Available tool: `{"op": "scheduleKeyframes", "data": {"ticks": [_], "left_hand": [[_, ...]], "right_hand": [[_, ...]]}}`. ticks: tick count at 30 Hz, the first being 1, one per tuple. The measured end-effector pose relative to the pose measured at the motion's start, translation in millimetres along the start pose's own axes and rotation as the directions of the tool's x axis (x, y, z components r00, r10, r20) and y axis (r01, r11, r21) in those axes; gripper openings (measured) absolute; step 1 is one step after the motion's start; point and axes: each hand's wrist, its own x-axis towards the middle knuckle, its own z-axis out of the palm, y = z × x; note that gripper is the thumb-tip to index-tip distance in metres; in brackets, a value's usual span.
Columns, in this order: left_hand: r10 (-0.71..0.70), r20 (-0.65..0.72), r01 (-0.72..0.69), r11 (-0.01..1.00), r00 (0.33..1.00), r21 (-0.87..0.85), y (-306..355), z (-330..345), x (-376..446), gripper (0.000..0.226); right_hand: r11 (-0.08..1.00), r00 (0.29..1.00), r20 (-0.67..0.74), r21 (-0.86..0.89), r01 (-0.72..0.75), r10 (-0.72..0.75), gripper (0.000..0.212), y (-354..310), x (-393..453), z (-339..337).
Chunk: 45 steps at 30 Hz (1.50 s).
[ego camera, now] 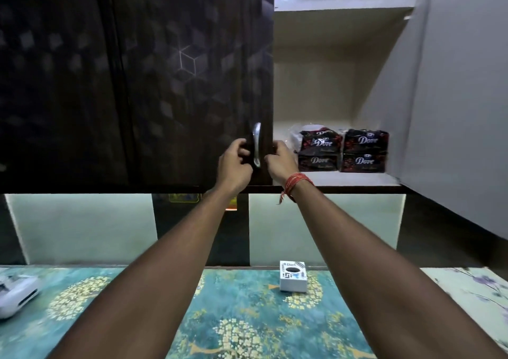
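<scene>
A dark cabinet door with a cube pattern hangs above a bed, with a curved silver handle near its right edge. My left hand curls its fingers at the handle from the left. My right hand, with a red thread on its wrist, grips the door's right edge. Beside that edge the cabinet stands uncovered. Several black Dove soap packs are stacked in two piles on its white lower shelf.
The neighbouring door is swung open at the right, showing its grey inner face. A clear plastic bag lies behind the soaps. Below, a small white box and a white device rest on a teal flowered cover.
</scene>
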Motion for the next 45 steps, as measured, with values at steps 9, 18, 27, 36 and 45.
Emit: {"op": "scheduleKeyframes", "data": {"ticks": [9, 18, 27, 36, 45], "left_hand": [[0.021, 0.16, -0.012, 0.999, 0.987, -0.053, -7, 14, 1, 0.048], [0.135, -0.332, -0.209, 0.958, 0.934, -0.197, 17, -44, -108, 0.023], [-0.042, -0.593, -0.045, 0.99, 0.804, -0.131, 7, -171, -184, 0.046], [-0.042, -0.62, 0.149, 0.981, 0.784, 0.123, -28, -293, -192, 0.052], [-0.175, -0.523, 0.394, 0.853, 0.834, 0.344, -73, -375, -175, 0.053]], "right_hand": [[0.986, 0.993, -0.111, 0.164, -0.017, 0.035, 0.03, 3, 1, 16], [0.843, 0.95, -0.253, 0.456, 0.285, -0.184, 0.036, -18, -119, 34], [0.793, 0.876, 0.045, 0.45, 0.411, -0.479, 0.039, -75, -209, 104], [0.752, 0.637, 0.547, -0.018, 0.658, -0.544, 0.075, -133, -236, 202], [0.712, 0.584, 0.685, -0.135, 0.69, -0.436, 0.08, -153, -235, 273]]}}
